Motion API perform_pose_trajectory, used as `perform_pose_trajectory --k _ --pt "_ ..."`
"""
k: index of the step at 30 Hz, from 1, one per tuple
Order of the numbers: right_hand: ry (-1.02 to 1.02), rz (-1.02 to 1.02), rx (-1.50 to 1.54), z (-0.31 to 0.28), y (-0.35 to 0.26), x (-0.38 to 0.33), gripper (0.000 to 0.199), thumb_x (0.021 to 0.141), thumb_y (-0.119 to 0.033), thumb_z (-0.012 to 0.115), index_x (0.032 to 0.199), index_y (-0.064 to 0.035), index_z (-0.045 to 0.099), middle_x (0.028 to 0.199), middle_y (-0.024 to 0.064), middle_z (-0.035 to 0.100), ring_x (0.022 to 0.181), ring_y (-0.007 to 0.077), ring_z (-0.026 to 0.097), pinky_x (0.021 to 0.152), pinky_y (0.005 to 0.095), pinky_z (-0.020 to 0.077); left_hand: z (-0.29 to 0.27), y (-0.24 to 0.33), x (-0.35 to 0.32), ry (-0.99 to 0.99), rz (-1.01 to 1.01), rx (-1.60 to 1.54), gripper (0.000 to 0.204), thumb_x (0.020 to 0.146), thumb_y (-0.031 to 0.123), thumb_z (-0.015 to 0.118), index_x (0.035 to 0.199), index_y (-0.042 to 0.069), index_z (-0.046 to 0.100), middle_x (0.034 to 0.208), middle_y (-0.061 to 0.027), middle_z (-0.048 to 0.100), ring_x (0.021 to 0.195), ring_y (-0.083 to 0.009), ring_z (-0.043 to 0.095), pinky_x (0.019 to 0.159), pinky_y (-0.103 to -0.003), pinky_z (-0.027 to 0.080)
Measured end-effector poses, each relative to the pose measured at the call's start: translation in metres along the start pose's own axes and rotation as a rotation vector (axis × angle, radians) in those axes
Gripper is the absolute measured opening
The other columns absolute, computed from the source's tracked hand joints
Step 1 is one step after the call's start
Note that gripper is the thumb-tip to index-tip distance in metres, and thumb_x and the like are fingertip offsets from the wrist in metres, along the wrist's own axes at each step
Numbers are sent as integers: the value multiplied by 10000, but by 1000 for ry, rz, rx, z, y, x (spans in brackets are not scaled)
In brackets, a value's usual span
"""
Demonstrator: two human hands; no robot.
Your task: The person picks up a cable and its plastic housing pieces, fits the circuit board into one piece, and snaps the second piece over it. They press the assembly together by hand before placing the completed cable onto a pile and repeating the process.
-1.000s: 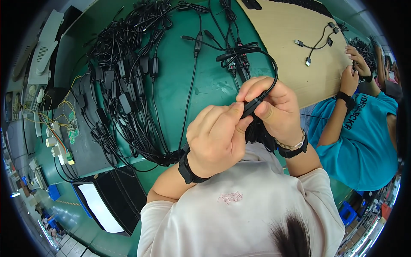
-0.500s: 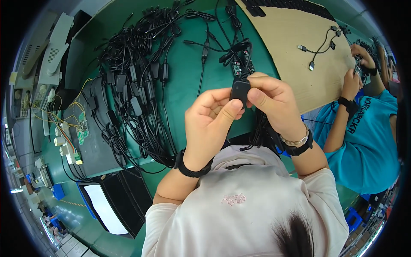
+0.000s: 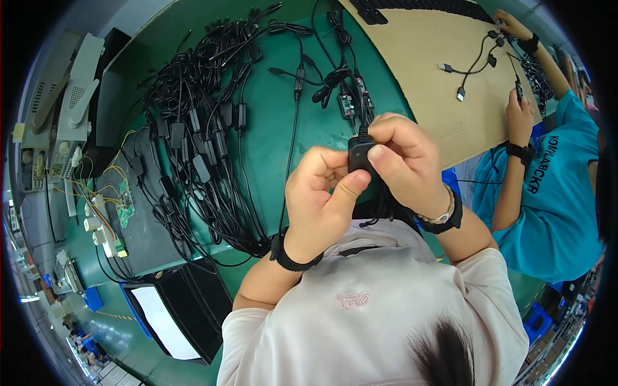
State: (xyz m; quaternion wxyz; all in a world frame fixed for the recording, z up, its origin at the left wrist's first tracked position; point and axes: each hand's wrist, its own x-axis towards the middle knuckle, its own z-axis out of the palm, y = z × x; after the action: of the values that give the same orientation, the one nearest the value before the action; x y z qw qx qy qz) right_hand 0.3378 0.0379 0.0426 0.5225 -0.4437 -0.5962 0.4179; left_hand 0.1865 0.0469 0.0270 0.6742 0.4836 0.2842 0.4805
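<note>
Green workbench [image 3: 270, 148], tangled black cables [image 3: 199, 135]

At your lower left, a flat rectangular screen [image 3: 161, 321] lies tilted on the green bench, its face glowing plain white inside a black frame, with a dark panel just beside its right edge. At your upper right, a large tan cardboard sheet [image 3: 418, 58] lies flat on the bench. You can't make out any labels or signs clearly elsewhere; the far left is too blurred.
</note>
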Motion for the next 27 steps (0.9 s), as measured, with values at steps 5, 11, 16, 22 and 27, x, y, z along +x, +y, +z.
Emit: perform_pose_trajectory --k 5,11,16,22,27 --pt "13 40 174 7 0 6 239 828 -81 548 1041 28 548 1006 91 536 830 136 513 709 242 419 -3 3 9 51 -81 -133 231 826 119 612 958 -11 475 883 -98 615 794 -136 599 698 -241 489" --pt "-37 -108 -252 8 -6 0 299 808 -98 592 1079 23 559 1064 124 542 875 175 536 741 256 434 -4 6 13 85 -186 -371 350 834 246 600 1033 14 429 921 -114 612 900 -195 599 775 -295 495" --pt "42 -334 -450 7 0 3 270 772 -76 629 1013 29 567 963 120 560 797 199 534 666 263 438 -3 2 7 30 -151 -365 353 839 263 592 1028 14 429 954 -115 601 908 -186 591 790 -304 491" --pt "72 -510 -404 12 4 5 184 748 -57 644 890 21 555 834 114 558 683 204 506 569 270 412 -6 -6 1 16 -59 -291 332 842 254 591 1003 8 438 948 -100 593 871 -162 586 778 -299 493" --pt "81 -522 -376 11 7 4 168 748 -47 632 878 17 547 828 120 555 667 204 502 564 273 411 -4 -6 2 18 -44 -298 311 841 235 595 984 2 445 923 -88 592 841 -143 582 762 -297 500"
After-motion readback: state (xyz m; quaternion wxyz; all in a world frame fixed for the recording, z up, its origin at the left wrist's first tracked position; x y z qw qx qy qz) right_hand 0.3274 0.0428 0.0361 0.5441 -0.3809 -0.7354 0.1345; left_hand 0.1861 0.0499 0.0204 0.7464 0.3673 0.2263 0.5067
